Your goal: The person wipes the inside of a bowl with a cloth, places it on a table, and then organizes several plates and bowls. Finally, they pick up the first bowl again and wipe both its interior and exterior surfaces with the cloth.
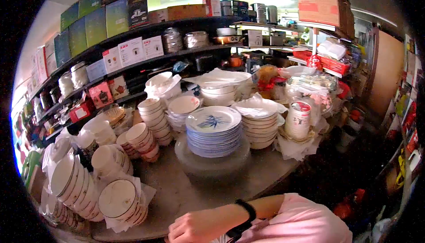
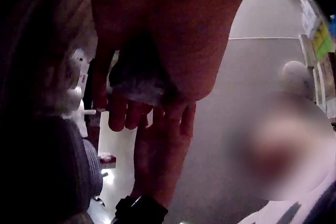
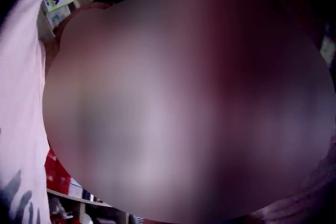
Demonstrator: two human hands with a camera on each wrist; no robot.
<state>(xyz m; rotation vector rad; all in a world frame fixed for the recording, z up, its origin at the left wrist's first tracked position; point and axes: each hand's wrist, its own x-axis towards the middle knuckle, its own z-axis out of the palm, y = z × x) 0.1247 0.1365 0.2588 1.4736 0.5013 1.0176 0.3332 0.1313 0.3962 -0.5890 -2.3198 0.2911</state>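
At the bottom edge of the head view, my right hand (image 1: pixel 190 227) is beside the table's front edge, knuckles up and fingers bent; its fingertips are hidden. My left hand (image 2: pixel 168 29) is outside that view. In the left wrist view it fills the top in shadow, and the right hand (image 2: pixel 160 153) meets it from below, their fingers close together. A greyish patch (image 2: pixel 139 87) shows between them; whether it is a held thing is unclear. Blur covers most of the right wrist view. Nearest on the table (image 1: pixel 177 185) are stacked white bowls (image 1: pixel 117 198).
Blue-edged plates (image 1: pixel 214 132) stand stacked on a round grey base (image 1: pixel 212 161) at mid-table. Around them are more bowl stacks (image 1: pixel 259 128), paper wrapping and a wrapped cup stack (image 1: pixel 299 121). Shelves with boxes (image 1: pixel 130 53) line the back; the table's right edge curves away beside my arm.
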